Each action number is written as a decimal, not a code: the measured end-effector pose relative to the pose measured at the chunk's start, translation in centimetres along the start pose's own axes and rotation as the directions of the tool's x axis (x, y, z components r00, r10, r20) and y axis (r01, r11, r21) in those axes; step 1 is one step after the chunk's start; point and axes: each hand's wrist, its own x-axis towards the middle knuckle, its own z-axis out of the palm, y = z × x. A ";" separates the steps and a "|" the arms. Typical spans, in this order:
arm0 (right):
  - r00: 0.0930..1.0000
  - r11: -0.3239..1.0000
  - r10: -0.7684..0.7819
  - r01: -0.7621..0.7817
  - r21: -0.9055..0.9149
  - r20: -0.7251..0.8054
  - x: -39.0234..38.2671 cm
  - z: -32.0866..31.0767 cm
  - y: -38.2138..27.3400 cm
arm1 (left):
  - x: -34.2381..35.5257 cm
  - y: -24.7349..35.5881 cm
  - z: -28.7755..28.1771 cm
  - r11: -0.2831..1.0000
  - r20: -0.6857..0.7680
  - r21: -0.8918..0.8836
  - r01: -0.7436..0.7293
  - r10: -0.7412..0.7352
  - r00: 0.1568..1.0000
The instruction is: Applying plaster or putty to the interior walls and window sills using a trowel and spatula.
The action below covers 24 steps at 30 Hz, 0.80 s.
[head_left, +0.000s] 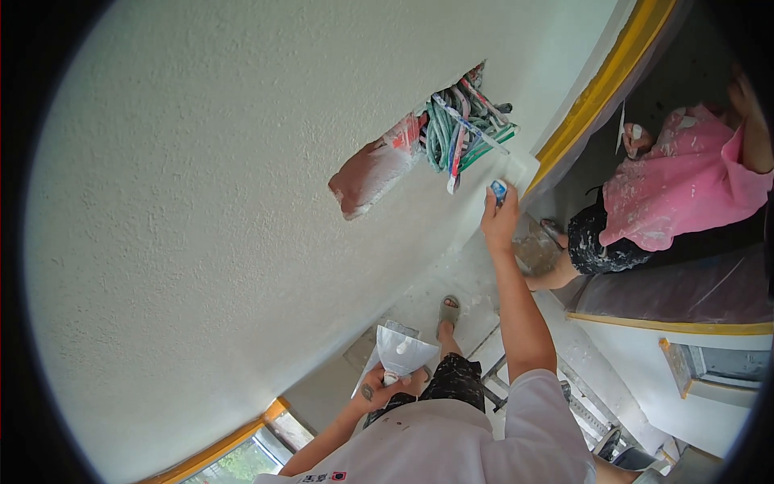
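My right hand (501, 219) is closed around the blue-and-white handle of a putty knife (518, 171). Its wide pale blade lies at the wall, right of a bundle of loose cables (459, 129). These cables hang out of an elongated recess (372, 177) cut into the white wall (201, 194). Lower down, in front of my waist, my left hand (376, 392) grips a wide-bladed scraper (403, 348) by its light handle. Its blade fans upward with a whitish dab on it. A second pale edge shows beside that blade; I cannot tell what it belongs to.
At the right stands another person in a pink shirt (677, 181), holding a light-handled tool. Yellow tape (601, 93) with plastic sheeting edges the opening there. A taped window (238, 460) sits at the lower left. Behind me are a metal ladder-like frame (584, 391) and a dusty floor (463, 282).
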 end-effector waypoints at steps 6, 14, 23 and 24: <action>0.997 0.965 -0.040 0.057 0.256 -0.073 2.5 -1.9 -3.1 | 0.0 0.8 -0.7 0.999 -0.004 -0.041 0.035 -0.035 0.999; 0.996 0.995 -0.087 0.086 0.041 0.016 0.0 2.5 1.5 | 1.5 -1.0 0.2 0.999 -0.002 0.040 0.005 -0.005 1.000; 0.999 0.993 0.042 -0.043 0.107 0.014 -3.7 4.6 4.8 | 1.2 -5.6 -0.1 0.982 -0.020 0.001 0.190 -0.190 0.982; 1.000 0.990 0.022 -0.022 0.139 0.001 -2.6 4.7 4.0 | 1.4 -5.6 0.1 0.969 -0.011 -0.038 0.245 -0.245 0.969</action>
